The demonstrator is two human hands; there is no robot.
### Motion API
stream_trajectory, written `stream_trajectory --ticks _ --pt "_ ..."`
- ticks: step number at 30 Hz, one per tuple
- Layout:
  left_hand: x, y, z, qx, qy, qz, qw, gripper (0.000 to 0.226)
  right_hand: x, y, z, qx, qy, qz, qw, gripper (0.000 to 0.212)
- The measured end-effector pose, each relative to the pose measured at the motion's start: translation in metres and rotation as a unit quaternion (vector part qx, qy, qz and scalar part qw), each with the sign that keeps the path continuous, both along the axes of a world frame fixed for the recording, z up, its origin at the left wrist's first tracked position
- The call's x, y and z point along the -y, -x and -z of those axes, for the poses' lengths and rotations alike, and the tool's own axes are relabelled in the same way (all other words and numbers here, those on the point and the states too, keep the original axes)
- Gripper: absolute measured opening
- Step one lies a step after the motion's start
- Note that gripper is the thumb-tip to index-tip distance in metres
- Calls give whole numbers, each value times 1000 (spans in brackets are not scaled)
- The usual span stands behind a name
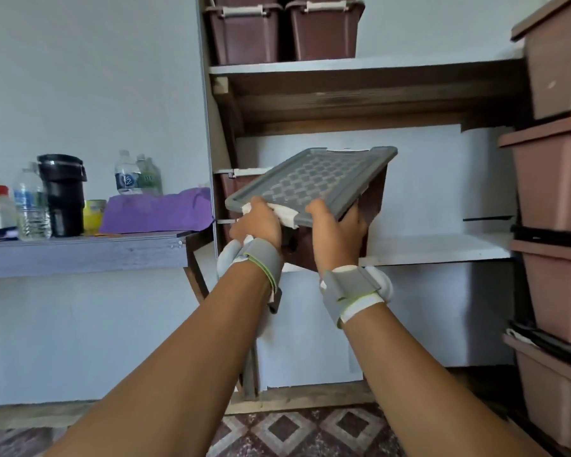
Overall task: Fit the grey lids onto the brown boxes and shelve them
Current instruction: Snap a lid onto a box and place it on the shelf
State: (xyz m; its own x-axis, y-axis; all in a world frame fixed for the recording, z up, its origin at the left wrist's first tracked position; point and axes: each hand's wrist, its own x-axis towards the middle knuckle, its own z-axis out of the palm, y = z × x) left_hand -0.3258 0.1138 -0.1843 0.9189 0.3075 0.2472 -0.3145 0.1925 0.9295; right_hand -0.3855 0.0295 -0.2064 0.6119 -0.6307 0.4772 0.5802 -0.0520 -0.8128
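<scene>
I grip the near edge of the brown box (371,196) with my left hand (257,223) and right hand (337,229), both clenched around it. Its grey lid (310,183) sits above my fingers, tilted, over the middle shelf (439,247).

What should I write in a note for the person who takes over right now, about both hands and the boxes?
Left hand: grip on the near edge of the grey lid, at the white latch.
Right hand: holds the brown box at its near right side.
The box is lidded, tilted, held in the air in front of the middle shelf.
Done: lid is on; two brown boxes stand on the upper shelf.
Left: set this box on the middle shelf. Whether the latch is closed is not visible.
</scene>
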Motion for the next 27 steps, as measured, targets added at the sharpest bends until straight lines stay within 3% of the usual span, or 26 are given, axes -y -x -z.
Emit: stream_trajectory --ticks 4,9,15,20,24,27 --pt "15 13 -16 28 9 -16 999 63 11 -7 -10 47 -4 21 999 64" --pt "17 -1 -17 60 39 72 995 53 59 -18 -33 31 -30 14 999 29" --pt "35 -26 -4 137 -115 75 981 82 100 -49 -51 -6 -19 28 999 21" --pt "53 -45 -8 152 -150 95 972 94 113 -70 -70 -35 -23 -5 999 49" --pt "64 -62 -14 159 -164 69 971 76 132 -95 -75 -27 22 -19 999 51" --pt "69 -75 -13 186 -191 53 962 50 144 -111 -63 -8 100 50 994 41"
